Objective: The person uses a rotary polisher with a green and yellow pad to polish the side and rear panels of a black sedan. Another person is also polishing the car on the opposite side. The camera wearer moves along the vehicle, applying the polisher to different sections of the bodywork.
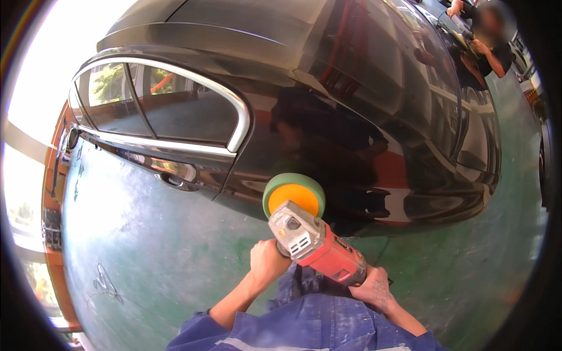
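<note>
I hold a red and grey power polisher against the glossy black side of a car. Its round pad, orange with a green rim, is pressed to the rear quarter panel behind the back door. My left hand grips the side handle next to the grey head. Around the red body's rear end my right hand is closed. Both forearms come up from blue work sleeves at the lower edge.
The car's rear side window with chrome trim and a door handle lie to the left of the pad. A green painted floor spreads below. Another person works at the car's far end, top right.
</note>
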A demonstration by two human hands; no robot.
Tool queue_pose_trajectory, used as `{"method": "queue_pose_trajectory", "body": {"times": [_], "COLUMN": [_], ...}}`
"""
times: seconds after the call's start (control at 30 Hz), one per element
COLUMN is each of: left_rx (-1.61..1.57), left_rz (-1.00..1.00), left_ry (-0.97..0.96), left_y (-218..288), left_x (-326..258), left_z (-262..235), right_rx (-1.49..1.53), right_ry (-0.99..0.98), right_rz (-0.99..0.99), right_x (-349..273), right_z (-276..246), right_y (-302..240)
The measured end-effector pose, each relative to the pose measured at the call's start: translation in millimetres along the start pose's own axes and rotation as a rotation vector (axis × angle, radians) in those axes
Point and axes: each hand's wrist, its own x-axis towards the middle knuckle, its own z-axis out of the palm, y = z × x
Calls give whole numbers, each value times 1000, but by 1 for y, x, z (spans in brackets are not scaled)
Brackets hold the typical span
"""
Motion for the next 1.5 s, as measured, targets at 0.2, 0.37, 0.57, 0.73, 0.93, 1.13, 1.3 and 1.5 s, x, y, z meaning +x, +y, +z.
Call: {"method": "queue_pose_trajectory", "body": {"times": [0.2, 0.37, 0.57, 0.73, 0.93, 1.13, 1.3, 1.5], "left_rx": [44, 66, 125, 128, 15, -73, -34, -4], "left_rz": [69, 173, 206, 109, 0, -46, -119, 79], "left_ry": [-106, -169, -199, -83, 219, 286, 221, 35], "left_y": [49, 81, 90, 36, -89, -126, -88, -15], "left_x": [-10, -19, -19, -11, 16, 21, 10, -10], "left_z": [22, 39, 51, 24, -36, -69, -44, 9], "right_rx": [95, 111, 187, 48, -44, -21, -21, 7], "right_ry": [103, 129, 159, 44, -171, -232, -203, 12], "right_rz": [-27, -13, -5, -12, -88, -172, -68, -34], "right_x": [-25, -41, -48, -20, 41, 59, 35, -15], "right_z": [-29, -48, -45, -13, 51, 57, 29, 3], "right_y": [27, 52, 67, 28, -59, -111, -88, -3]}}
